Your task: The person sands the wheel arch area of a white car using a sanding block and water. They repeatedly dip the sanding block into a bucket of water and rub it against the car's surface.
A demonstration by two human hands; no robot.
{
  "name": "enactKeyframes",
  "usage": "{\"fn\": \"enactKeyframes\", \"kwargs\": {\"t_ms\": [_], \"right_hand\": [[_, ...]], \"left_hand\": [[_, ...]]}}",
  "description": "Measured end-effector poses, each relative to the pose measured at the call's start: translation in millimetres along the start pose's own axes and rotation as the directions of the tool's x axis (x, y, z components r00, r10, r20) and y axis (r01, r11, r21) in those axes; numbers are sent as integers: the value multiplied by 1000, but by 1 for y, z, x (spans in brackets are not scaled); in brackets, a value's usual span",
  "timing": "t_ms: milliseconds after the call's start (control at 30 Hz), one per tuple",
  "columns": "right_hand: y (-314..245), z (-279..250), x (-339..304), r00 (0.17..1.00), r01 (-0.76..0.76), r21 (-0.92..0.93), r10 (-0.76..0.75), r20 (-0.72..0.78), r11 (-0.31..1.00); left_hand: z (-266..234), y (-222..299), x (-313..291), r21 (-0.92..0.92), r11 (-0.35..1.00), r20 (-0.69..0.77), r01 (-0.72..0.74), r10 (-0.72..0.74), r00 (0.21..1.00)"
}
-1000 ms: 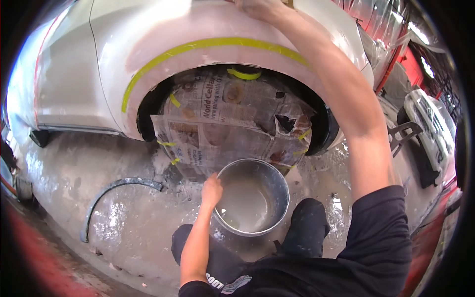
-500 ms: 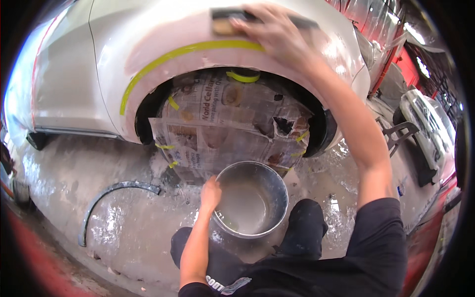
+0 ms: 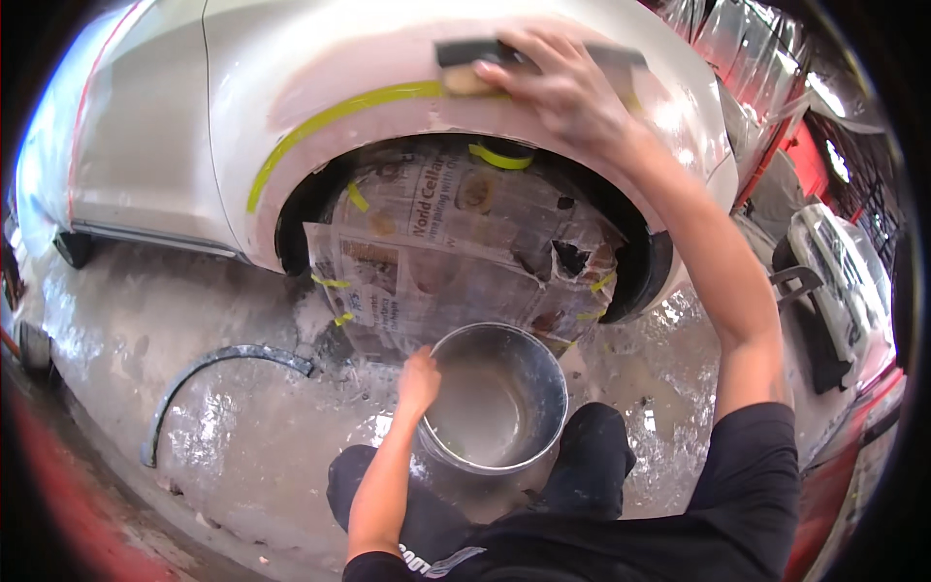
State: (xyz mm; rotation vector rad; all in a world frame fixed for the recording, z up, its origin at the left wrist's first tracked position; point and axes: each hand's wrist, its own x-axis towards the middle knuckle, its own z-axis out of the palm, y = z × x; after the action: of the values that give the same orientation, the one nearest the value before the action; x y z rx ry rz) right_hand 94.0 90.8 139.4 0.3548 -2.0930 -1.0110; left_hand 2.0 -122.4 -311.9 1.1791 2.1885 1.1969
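Observation:
At the wheel arch of a pale car fender [image 3: 339, 48], my right hand [image 3: 572, 92] is closed around a long black sanding block [image 3: 465, 52]. Under my fingers, a tan sponge [image 3: 465, 81] overlaps the yellow-green masking tape [image 3: 335, 113] that follows the arch. Motion blurs the hand slightly, and its palm side is hidden. My left hand [image 3: 419, 380] grips the left rim of a dark round bucket [image 3: 559, 393] between my knees. Cloudy grey water [image 3: 475, 407] stands in the bucket.
Taped newspaper [image 3: 436, 257], torn at the right, covers the wheel. A curved dark strip [image 3: 179, 383] lies on the wet floor [image 3: 262, 417] at left. Toward the right are a dark stand [image 3: 797, 283] and a plastic-wrapped car part [image 3: 839, 291].
My right hand has brought the sanding block and sponge slightly down the fender, toward the tape. The whole view has shifted a little. My left hand keeps its grip on the bucket rim.

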Motion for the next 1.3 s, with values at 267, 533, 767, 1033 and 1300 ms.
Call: {"fn": "enactKeyframes", "kwargs": {"t_ms": [267, 533, 767, 1033, 1300], "right_hand": [[-19, 6, 14, 969, -226, 71, 216, 123, 972], [28, 24, 81, 982, -111, -118, 127, 138, 987], [10, 5, -6, 997, -79, 28, 78, 28, 996], [4, -12, -22, 990, -132, -14, 133, 43, 991], [59, 0, 12, 899, -435, 245, 407, 161, 866]], "left_hand": [[5, -16, 0, 33, 999, -35, -31, 32, 999], [23, -3, 9, -61, 998, 56, -34, 37, 998], [6, 7, 2, -40, 999, 64, 24, -21, 998], [2, -5, 0, -13, 1000, 10, -2, 2, 1000], [19, 5, 6, -36, 997, 34, -71, 72, 997]]}}
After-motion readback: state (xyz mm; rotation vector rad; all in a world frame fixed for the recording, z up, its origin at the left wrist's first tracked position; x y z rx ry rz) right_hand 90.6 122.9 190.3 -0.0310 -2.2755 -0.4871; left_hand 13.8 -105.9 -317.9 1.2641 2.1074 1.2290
